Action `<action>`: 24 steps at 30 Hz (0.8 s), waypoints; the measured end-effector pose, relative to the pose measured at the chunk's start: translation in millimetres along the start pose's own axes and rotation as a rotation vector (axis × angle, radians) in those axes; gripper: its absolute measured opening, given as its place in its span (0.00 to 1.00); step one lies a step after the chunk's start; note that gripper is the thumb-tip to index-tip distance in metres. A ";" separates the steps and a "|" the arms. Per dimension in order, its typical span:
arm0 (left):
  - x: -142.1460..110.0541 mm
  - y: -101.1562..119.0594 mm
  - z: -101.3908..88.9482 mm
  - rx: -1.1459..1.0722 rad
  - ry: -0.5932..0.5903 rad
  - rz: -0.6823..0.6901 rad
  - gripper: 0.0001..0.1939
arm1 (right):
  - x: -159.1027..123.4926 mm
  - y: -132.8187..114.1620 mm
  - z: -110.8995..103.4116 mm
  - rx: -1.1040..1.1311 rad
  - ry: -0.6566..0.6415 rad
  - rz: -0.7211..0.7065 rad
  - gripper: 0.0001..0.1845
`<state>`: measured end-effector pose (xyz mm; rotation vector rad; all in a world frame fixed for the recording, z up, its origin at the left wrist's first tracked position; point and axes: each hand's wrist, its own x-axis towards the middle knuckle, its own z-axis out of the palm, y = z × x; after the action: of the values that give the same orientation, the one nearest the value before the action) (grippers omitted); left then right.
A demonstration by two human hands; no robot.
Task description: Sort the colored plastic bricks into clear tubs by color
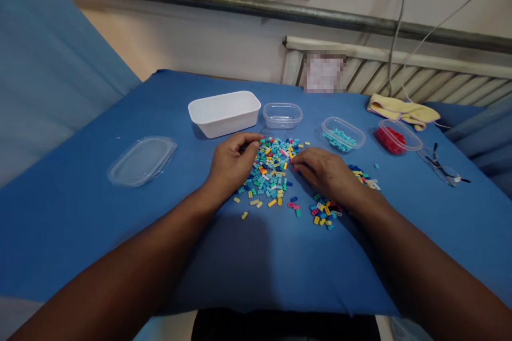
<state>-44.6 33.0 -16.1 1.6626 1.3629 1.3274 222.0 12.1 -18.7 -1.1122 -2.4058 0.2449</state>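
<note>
A pile of small toy building bricks (pixel 269 170) in turquoise, yellow, blue, red and white lies in front of me. My left hand (pixel 234 162) rests at the pile's left side, thumb and forefinger drawn together; what is between them is too small to make out. At the right edge of the pile is my right hand (pixel 326 170), its fingers curled and closed, with a bit of red brick (pixel 295 168) showing at the fingertips. A smaller group of mixed bricks (pixel 326 212) lies under and beside the right wrist, partly hidden by it.
Behind the pile stand a white tub (pixel 226 117) and a clear plastic container (pixel 282 116). Further right are a container of turquoise bricks (pixel 340 139), one of red bricks (pixel 391 139), eyeglasses (pixel 442 166) and a yellow cloth (pixel 402 110). A clear lid (pixel 142 161) lies left.
</note>
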 end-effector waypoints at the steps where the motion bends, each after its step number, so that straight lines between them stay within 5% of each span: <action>1: 0.0 0.2 0.0 0.000 0.002 -0.001 0.11 | 0.8 0.0 1.6 0.004 -0.007 -0.004 0.11; 9: -1.5 -0.2 0.3 -0.011 -0.003 -0.008 0.10 | -7.9 6.7 -3.8 -0.031 -0.094 0.048 0.14; 16: -1.2 -1.6 1.1 -0.011 -0.006 -0.003 0.11 | -4.9 6.5 -3.4 0.044 0.044 0.029 0.14; 24: -1.0 -1.5 0.8 -0.006 -0.001 -0.006 0.11 | -5.0 13.2 3.0 -0.028 -0.047 0.025 0.12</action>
<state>-44.4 32.5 -18.0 1.6536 1.3619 1.3257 232.1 17.1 -27.6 -1.1621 -2.4442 0.2492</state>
